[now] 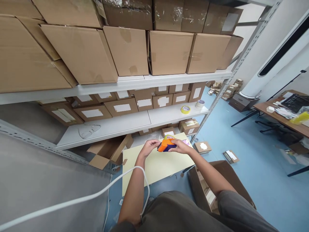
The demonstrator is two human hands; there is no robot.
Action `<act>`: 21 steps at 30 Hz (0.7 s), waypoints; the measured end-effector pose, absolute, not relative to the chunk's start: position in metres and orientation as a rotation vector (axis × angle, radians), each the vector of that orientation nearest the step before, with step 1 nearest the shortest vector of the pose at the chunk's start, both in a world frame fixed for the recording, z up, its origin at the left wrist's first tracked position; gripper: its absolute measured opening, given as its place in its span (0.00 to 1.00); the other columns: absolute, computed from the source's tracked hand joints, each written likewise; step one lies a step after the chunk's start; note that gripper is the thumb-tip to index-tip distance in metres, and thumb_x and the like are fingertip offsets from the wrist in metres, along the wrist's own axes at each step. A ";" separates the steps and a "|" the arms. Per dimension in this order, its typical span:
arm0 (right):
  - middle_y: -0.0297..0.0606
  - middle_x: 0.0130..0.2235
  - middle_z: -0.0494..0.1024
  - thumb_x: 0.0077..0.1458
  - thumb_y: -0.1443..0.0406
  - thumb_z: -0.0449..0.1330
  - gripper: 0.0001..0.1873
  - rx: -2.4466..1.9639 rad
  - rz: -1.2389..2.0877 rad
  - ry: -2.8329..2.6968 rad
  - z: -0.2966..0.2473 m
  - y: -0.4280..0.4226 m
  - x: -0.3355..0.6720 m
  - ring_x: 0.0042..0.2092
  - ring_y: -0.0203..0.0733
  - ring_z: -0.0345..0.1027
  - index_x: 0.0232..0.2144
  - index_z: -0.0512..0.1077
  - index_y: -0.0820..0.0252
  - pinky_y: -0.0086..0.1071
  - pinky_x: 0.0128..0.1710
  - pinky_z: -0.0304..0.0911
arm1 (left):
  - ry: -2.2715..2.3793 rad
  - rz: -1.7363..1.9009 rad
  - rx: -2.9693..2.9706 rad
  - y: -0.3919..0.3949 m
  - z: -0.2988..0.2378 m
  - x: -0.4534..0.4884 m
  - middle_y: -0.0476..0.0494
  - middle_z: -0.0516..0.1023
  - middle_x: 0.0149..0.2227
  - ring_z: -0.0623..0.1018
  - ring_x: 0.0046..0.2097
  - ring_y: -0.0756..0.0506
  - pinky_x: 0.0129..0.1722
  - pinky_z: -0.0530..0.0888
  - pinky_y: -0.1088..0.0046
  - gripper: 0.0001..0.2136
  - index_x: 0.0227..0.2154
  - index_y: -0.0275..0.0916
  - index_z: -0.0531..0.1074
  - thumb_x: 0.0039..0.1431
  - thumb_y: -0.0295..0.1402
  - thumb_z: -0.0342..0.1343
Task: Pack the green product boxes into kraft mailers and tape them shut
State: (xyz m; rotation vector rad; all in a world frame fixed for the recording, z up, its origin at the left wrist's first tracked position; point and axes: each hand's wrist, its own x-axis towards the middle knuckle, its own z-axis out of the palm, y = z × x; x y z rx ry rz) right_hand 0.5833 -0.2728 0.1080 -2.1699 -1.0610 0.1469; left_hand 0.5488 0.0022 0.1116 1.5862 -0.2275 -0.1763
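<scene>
White cable (96, 193) looped over left forearm. We record left hand (149, 147) and right hand (181, 147) gripping orange tape dispenser (166, 145) from opposite sides, steadied above yellow desk (156, 169).

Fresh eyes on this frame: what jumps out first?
Dead centre, the orange and blue object stands out, gripped between the left hand and the right hand above the pale yellow table. Behind it, large cardboard boxes crowd the top tier of the white shelving. A yellow tape roll lies on the middle shelf, to the right.
</scene>
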 end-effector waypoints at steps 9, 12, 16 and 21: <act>0.45 0.45 0.84 0.63 0.48 0.69 0.20 -2.174 0.199 -0.931 0.109 -0.277 0.585 0.49 0.56 0.78 0.44 0.80 0.57 0.42 0.52 0.71 | -0.164 0.075 1.710 -0.003 0.115 0.542 0.37 0.85 0.45 0.82 0.47 0.40 0.48 0.79 0.64 0.21 0.32 0.40 0.81 0.58 0.55 0.66; 0.46 0.48 0.85 0.63 0.47 0.69 0.22 -2.148 0.235 -0.857 0.106 -0.277 0.581 0.53 0.58 0.78 0.48 0.80 0.57 0.42 0.53 0.71 | -0.084 0.137 1.748 -0.009 0.116 0.537 0.41 0.85 0.37 0.82 0.41 0.42 0.45 0.79 0.65 0.19 0.33 0.40 0.81 0.60 0.54 0.64; 0.45 0.49 0.85 0.62 0.46 0.69 0.25 -2.143 0.243 -0.803 0.105 -0.277 0.578 0.50 0.56 0.78 0.51 0.78 0.56 0.41 0.51 0.71 | -0.014 0.186 1.711 -0.016 0.115 0.535 0.42 0.85 0.34 0.82 0.38 0.43 0.43 0.78 0.66 0.20 0.32 0.40 0.80 0.58 0.54 0.65; 0.45 0.47 0.84 0.63 0.45 0.68 0.24 -2.175 0.193 -0.818 0.108 -0.278 0.575 0.44 0.51 0.77 0.48 0.77 0.57 0.38 0.45 0.70 | 0.024 0.132 1.693 -0.017 0.116 0.535 0.42 0.85 0.33 0.82 0.36 0.43 0.41 0.79 0.66 0.20 0.31 0.39 0.81 0.53 0.53 0.69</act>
